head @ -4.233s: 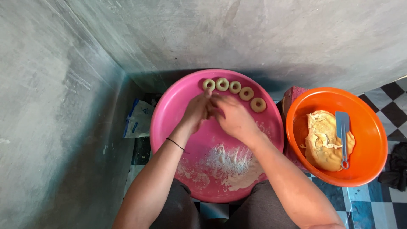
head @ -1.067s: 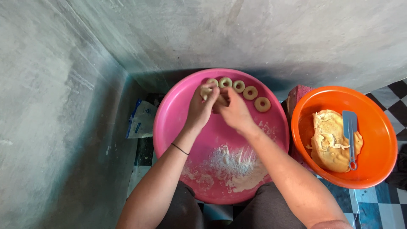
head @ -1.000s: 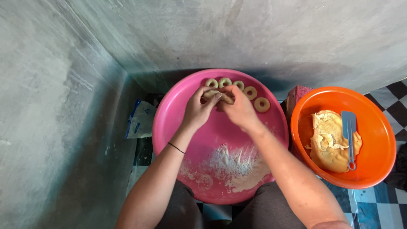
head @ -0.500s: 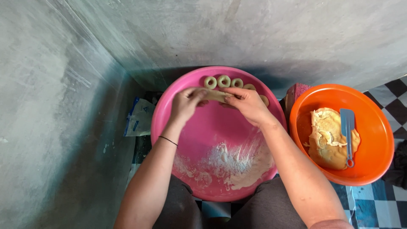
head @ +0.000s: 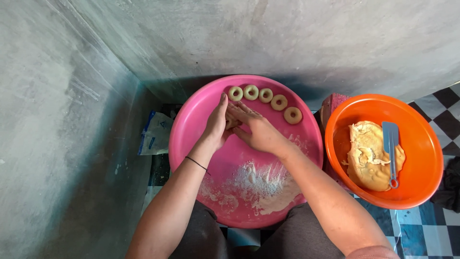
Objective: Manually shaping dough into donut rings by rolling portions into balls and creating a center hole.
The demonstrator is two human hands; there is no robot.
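Over a pink tray [head: 191, 120], the left hand [head: 216, 123] and right hand [head: 256, 130] press a small piece of dough [head: 232, 123] between flat, extended fingers, near a far row of dough rings [head: 264, 97].

Hands rolling dough over a pink tray

Left hand [head: 216, 125] and right hand [head: 257, 130] press a dough piece [head: 232, 123] between them above the pink tray [head: 191, 120]; five dough rings [head: 265, 95] curve at twelve o'clock, flour [head: 261, 184] at six, orange bowl [head: 421, 144] at three.
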